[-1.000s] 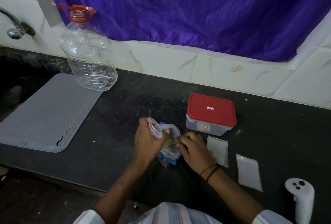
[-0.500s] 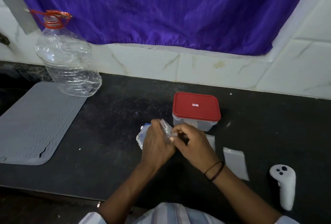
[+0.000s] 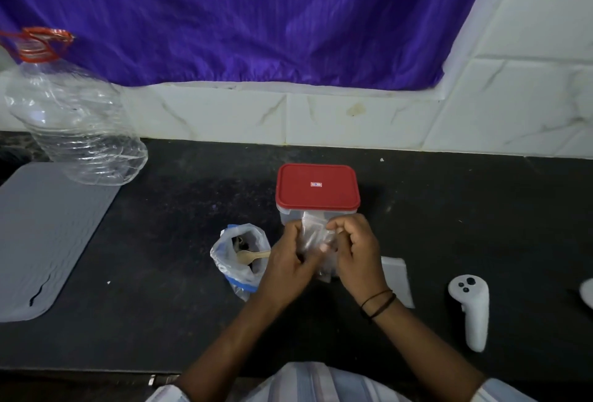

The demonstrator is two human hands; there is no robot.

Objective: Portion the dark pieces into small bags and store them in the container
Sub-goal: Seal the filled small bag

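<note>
Black stone table (image 3: 160,331) runs across the view, white tile wall and purple curtain (image 3: 256,16) behind. Nearest: striped sleeves at the bottom edge, both forearms reaching forward. White controller (image 3: 470,315) lies at the right, well apart from the work. One flat empty bag (image 3: 396,276) lies just beside the right wrist, partly covered by it.

Left hand (image 3: 285,260) and right hand (image 3: 356,250) meet in front of the container (image 3: 317,196), both pinching a small clear bag (image 3: 316,238); fingers (image 3: 333,226) of the right hand grip its top edge, left hand's fingers curl on its side. Whether anything is inside it cannot be told.

Change from a second ago: the source bag (image 3: 239,257) was held in the hands then; now it stands free on the table just left of them, mouth open, dark pieces (image 3: 239,241) and a wooden spoon (image 3: 253,255) inside. The small bag has come up between both hands instead. Judgement: prep of the source bag is over and opening the small bag for filling is the step in hand.

Container's red lid is shut, so nothing stored now. Farther back left: grey mat (image 3: 48,234), empty clear bottle (image 3: 73,122) against the wall.
</note>
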